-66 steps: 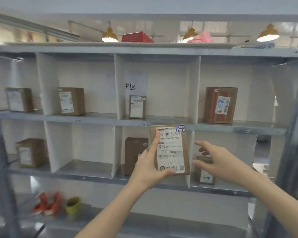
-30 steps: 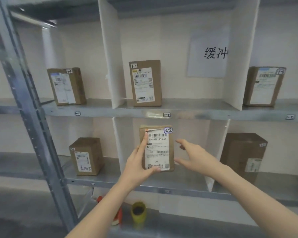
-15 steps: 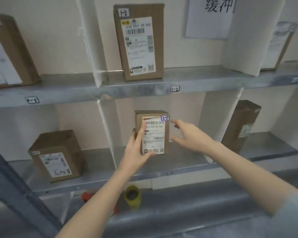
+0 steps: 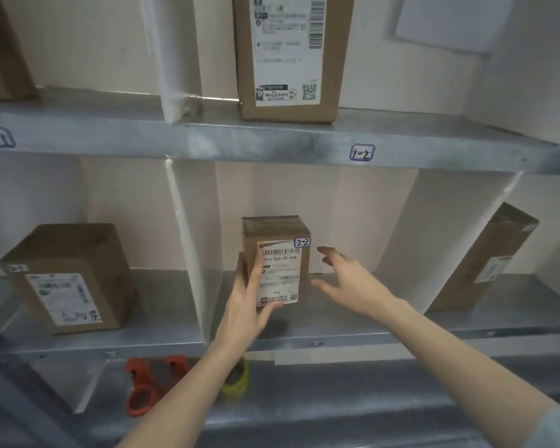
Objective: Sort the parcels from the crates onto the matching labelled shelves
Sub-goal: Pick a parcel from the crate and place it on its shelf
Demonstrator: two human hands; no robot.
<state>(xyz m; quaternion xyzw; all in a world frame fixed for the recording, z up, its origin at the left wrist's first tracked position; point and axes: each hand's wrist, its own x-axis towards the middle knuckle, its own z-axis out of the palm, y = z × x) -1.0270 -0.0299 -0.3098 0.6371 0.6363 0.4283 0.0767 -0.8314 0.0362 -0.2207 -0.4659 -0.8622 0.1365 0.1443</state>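
Note:
A small brown parcel (image 4: 280, 253) with a white shipping label and a "2-2" tag stands upright inside the middle bay of the lower metal shelf (image 4: 353, 331). My left hand (image 4: 248, 305) grips its left side and bottom front corner, thumb across the label. Just right of the parcel, my right hand (image 4: 346, 279) hovers with fingers spread and holds nothing. The shelf above carries a "1-2" tag (image 4: 362, 152) on its front edge.
White dividers (image 4: 188, 253) wall the bay on both sides. Other parcels stand in the left bay (image 4: 68, 276), the right bay (image 4: 485, 260) and the upper bay (image 4: 288, 56). Below lie orange tape dispensers (image 4: 143, 386) and a yellow roll (image 4: 236, 379).
The view has closed in on the shelves. My left hand carried the parcel forward into the middle lower bay, and my right hand stayed open beside it.

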